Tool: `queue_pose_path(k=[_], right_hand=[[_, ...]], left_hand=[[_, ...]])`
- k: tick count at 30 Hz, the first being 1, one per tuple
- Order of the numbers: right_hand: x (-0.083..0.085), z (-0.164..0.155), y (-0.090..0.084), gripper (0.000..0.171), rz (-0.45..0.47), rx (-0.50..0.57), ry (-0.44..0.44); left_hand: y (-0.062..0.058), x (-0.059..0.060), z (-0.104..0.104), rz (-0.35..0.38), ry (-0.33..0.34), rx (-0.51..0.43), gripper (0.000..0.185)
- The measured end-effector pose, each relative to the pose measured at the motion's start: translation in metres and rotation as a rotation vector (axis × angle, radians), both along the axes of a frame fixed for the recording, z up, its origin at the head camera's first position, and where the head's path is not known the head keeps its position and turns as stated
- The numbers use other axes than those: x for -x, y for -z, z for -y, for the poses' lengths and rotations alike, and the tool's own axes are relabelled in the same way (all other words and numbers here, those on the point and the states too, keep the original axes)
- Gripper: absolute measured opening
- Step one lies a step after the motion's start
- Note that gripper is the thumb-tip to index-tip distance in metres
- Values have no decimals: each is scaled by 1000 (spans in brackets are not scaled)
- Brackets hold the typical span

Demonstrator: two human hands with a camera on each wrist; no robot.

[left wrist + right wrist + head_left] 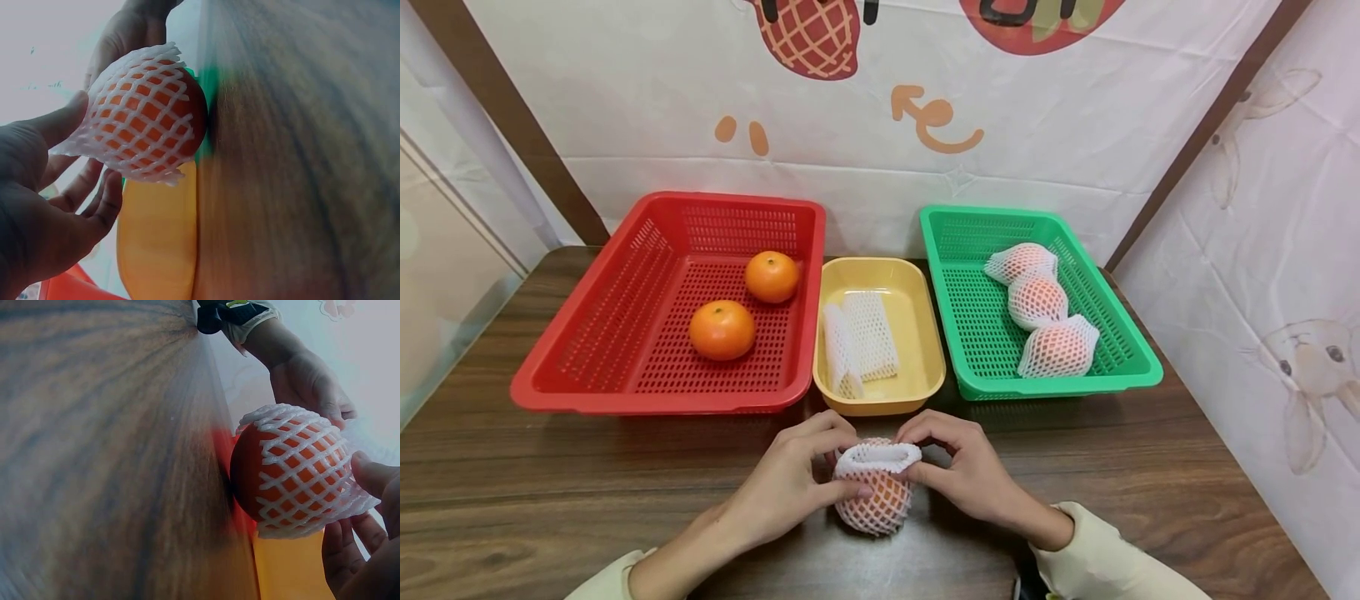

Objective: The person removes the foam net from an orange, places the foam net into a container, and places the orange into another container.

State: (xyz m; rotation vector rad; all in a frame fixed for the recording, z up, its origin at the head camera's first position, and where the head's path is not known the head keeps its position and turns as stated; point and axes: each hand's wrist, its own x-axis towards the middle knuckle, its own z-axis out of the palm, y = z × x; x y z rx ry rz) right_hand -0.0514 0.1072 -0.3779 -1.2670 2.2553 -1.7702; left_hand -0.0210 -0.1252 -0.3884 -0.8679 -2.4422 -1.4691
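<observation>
Dark wood-grain counter (550, 492) underneath everything, backed by a white printed cloth (1037, 125); on the far half, three containers side by side, nearly touching.

Red basket (587, 333) on the left, largest, holding two bare oranges (722, 330) apart from each other, one nearer, one farther back; green basket (1120, 367) on the right, holding three netted fruits (1037, 302) in a touching row along its right half; yellow tray (925, 333) between the two, smallest of the containers, with loose white foam sleeves (861, 342) lying in it.

Nearer than the tray, at the counter's front middle, both hands on one orange; cream sleeves at both wrists.

Left hand (790, 483) curled around the left side, thumb and fingertips pinching the net's rim; right hand (966, 467) mirrored on the right side, fingers bent, pinching the opposite rim; both gripping, neither relaxed.

Netted orange (876, 496) resting on the counter just in front of the yellow tray, wrapped in a white foam net (880, 458); net's open mouth bunched at the top; orange skin showing through the mesh in both wrist views, bare on the side against the counter.
</observation>
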Motion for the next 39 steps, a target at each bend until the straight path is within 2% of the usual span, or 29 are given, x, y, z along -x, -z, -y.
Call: queue_pose_path(k=[5,10,16,19,22,29,35,39], right_hand=[[0,1,0,31,-9,8,-21],[1,2,1,41,-40,6,-58],[0,1,0,33,-56,-22,-27],[0,1,0,29,-51,-16,-9],[0,0,0,28,-42,-1,-7],[1,0,0,29,-39,14,-25],[1,2,-2,39,-87,-6,-33],[1,2,-3,40,-71,-25,-48]], left_hand=[[-1,0,-1,-35,-14,-31,21],[0,1,0,-66,-5,-63,24],[-1,0,-1,-46,0,-64,26],[-2,-1,-1,-45,-4,-68,22],[-2,-1,-1,-37,5,-71,26],[-2,-1,0,1,9,6,24],[-1,-1,-1,-34,13,-24,21],[-1,-1,-1,-46,12,-35,21]])
